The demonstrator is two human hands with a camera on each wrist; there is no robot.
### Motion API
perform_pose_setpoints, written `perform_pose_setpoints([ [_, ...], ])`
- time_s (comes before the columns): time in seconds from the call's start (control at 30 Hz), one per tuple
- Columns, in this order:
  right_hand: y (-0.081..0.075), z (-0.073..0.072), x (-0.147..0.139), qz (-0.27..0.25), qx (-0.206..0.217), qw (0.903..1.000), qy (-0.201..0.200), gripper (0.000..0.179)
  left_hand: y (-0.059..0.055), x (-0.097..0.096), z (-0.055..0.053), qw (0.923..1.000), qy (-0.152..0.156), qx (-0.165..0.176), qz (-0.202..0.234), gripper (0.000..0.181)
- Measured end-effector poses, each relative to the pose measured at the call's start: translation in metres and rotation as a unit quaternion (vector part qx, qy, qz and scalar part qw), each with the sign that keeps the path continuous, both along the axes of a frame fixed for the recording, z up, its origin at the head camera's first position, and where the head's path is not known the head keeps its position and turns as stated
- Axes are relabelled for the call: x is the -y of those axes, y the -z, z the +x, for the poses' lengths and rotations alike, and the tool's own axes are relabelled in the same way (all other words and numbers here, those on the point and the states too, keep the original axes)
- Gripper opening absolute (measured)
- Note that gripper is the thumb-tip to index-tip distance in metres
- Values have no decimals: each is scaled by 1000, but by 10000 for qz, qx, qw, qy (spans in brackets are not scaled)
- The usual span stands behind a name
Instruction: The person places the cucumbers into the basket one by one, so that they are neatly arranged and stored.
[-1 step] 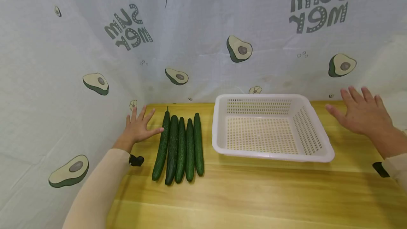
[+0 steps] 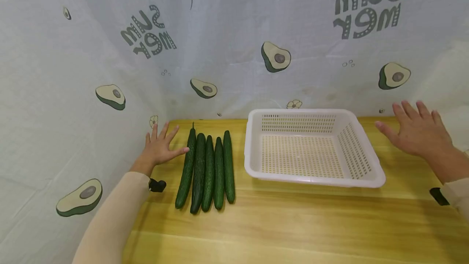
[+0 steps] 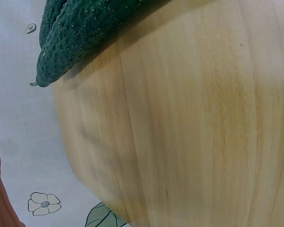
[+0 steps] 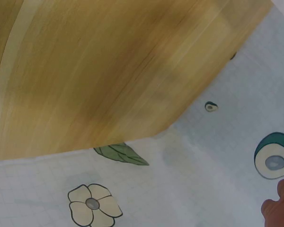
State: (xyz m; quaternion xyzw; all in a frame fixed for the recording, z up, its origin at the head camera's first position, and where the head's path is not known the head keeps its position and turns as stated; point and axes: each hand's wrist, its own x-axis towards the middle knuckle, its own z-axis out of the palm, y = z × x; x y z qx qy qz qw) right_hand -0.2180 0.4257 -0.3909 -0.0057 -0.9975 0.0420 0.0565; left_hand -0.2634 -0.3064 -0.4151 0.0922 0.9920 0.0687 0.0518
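Note:
Several dark green cucumbers (image 2: 208, 174) lie side by side on the wooden table, pointing away from me. My left hand (image 2: 158, 148) is spread just left of them, its thumb overlapping the leftmost cucumber (image 2: 187, 170) in the head view. The bumpy end of a cucumber (image 3: 80, 40) fills the top left of the left wrist view. To the right of the cucumbers stands a white slotted plastic basket (image 2: 315, 181) with nothing in it. Beyond its right side my right hand (image 2: 421, 131) is held with fingers spread and holds nothing. Its fingertips show at the right wrist view's edge.
The pale wooden table (image 2: 278, 227) runs up to a white cloth (image 2: 234, 52) printed with avocados, which hangs behind and at both sides. Small dark straps sit on both wrists, the left one (image 2: 157, 185) close to the table's left edge.

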Motion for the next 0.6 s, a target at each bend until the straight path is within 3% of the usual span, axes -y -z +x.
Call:
perform_pose_setpoints([
  [0.4,3,-2,0,-247,99,9996,4,97,5,-6,-3,10000,-17,-23,65,101],
  [0.5,3,-3,1,-738,253,9969,-70,91,7,-7,-2,9999,-19,-44,144,99],
  [0.6,3,-5,2,-1593,618,9851,-200,84,9,-9,0,9994,-70,-23,334,97],
])
